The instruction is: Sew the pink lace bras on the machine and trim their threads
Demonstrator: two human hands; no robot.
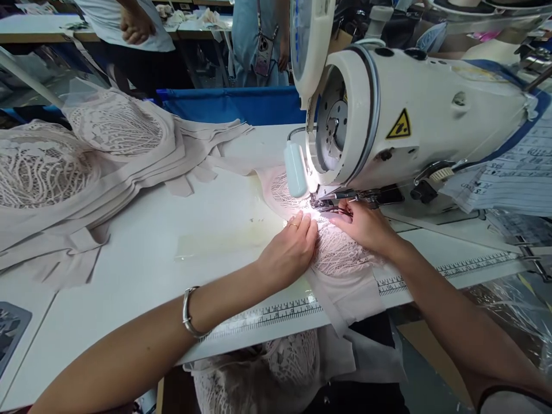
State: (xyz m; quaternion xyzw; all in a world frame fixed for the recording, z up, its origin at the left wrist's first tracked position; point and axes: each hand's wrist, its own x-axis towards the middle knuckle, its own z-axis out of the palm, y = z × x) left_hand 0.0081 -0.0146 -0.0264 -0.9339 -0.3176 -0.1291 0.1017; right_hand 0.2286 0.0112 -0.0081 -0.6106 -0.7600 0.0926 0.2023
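Note:
A pale pink lace bra (340,251) lies under the needle area of a white sewing machine (414,109), lit by a small lamp (295,169). My left hand (293,247) lies flat on it, fingers stretched toward the presser foot (317,202). Just right of the foot, my right hand (366,226) has thumb and forefinger closed together beside dark metal parts. What sits between those fingertips I cannot make out. One lace cup reaches beyond the foot, while the nearer band hangs over the table's front edge.
Several similar bras (121,129) are stacked at the left. A ruler strip (276,315) runs along the front edge of the white table (142,247). More lace pieces (297,359) hang below it. Two people stand beyond a blue cloth (233,103). Handwritten papers (509,167) are at the right.

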